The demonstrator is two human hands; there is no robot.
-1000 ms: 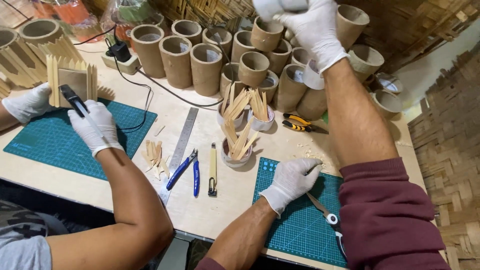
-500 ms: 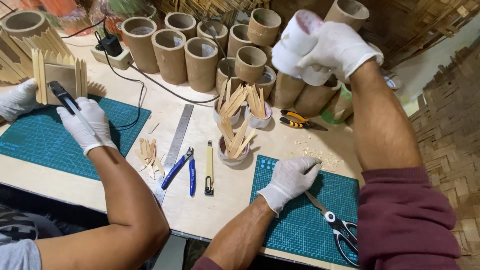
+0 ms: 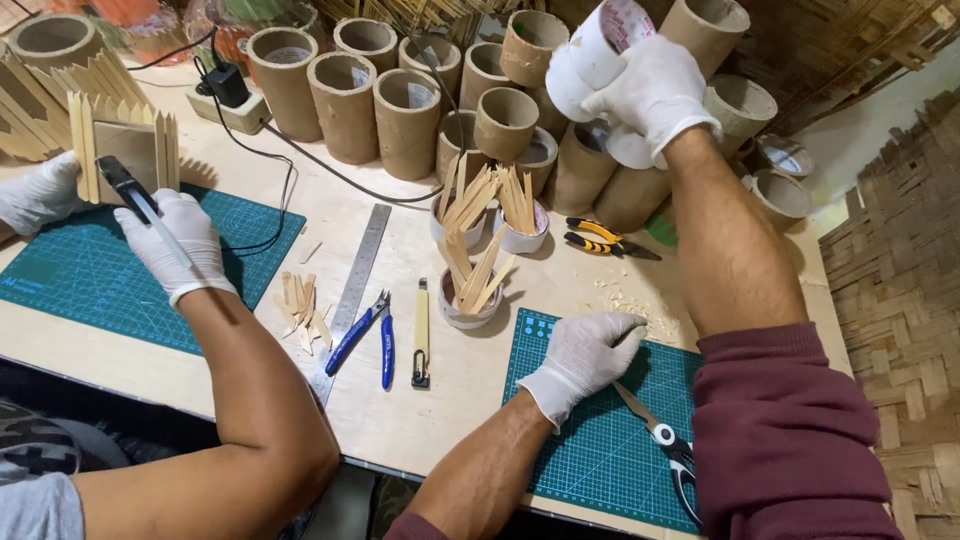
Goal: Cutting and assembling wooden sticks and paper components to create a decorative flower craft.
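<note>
Scissors [image 3: 665, 447] lie nearest the viewer on the green cutting mat [image 3: 590, 455], blades pointing toward the left hand [image 3: 583, 352]. That gloved hand rests on the mat's near-left part with fingers loosely curled, pinching nothing that shows, as if bracing the body. Just beyond the mat stands a small cup of flat wooden sticks [image 3: 470, 290], kept within reach; left of it lie a craft knife [image 3: 422, 333], blue-handled cutters [image 3: 368, 338] and a steel ruler [image 3: 350, 300]. Farther from the mat, the right hand [image 3: 650, 95] is raised and clasped around a white tube [image 3: 592, 55], lifted clear of the stacked brown cardboard tubes [image 3: 345, 95] behind. Yellow-handled pliers [image 3: 598, 237] lie between cups and stack. Far left of the mat, a co-worker's gloved hands [image 3: 175, 240] steady a stick-clad box [image 3: 120, 150] and apply a black glue gun [image 3: 135, 190].
</note>
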